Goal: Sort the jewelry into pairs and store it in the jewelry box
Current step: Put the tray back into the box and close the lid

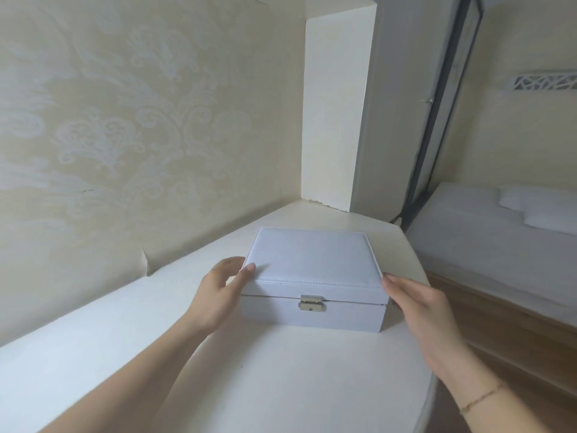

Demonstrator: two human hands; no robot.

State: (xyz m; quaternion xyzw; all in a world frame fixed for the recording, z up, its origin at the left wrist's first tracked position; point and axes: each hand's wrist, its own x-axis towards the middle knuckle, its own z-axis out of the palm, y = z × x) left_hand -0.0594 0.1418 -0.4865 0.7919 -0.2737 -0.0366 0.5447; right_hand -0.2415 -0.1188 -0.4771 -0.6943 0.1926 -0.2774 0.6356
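A white jewelry box (312, 264) with a stitched lid stands shut on the white table (281, 376), its silver clasp (311, 303) facing me. My left hand (218, 295) grips the lid's front left corner, thumb on top and fingers down the left side. My right hand (418, 307) touches the box's right side at the lid's front right corner, with its fingers stretched forward. No loose jewelry is in sight.
The table runs along a patterned wall (125, 135) on the left and ends at a white pillar (337, 120) behind the box. To the right are the table's rounded edge, a wood floor (515, 354) and a bed (499, 229). A thin chain bracelet (482, 398) circles my right wrist.
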